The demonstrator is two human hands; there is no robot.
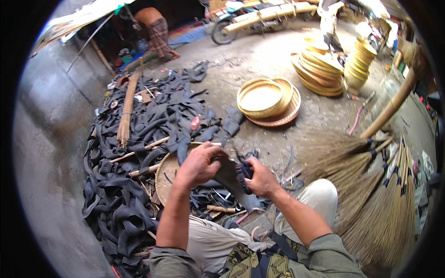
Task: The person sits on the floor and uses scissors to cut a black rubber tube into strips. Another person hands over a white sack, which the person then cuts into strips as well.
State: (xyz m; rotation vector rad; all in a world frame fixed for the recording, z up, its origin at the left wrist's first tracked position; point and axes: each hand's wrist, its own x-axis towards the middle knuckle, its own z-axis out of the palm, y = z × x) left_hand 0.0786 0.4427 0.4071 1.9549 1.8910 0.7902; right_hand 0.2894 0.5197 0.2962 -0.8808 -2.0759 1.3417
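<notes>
Two hands work above a bare grey floor [222,83], dusty and scuffed, in a yard-like space with a smooth grey wall [51,120] on the left and a pale sheet roof [74,22] at the upper left. Strong light falls on the far right part of the floor.

The left hand [199,166] is closed on the upper end of one black rubber strip [227,175], which hangs in front of the person, between the hands and above the knees. The right hand [263,178] is wrapped around one dark object [242,177] at the strip's right edge; what it is, I cannot tell.

Beside the left forearm lies one round woven tray [162,185], partly covered. One wide heap of black rubber pieces [125,199], too tangled to count, spreads along the wall, with one bundle of sticks [128,109] and one red packet [195,123] on it.

Farther off, three shallow baskets [260,97] sit nested, near one pile of trays [320,69] and one stack of tall baskets [359,65]. At least four brooms [371,199] fan out on the right. Beyond are one motorbike [225,32] bearing bamboo poles [273,16] and two other people, one bending [155,30].
</notes>
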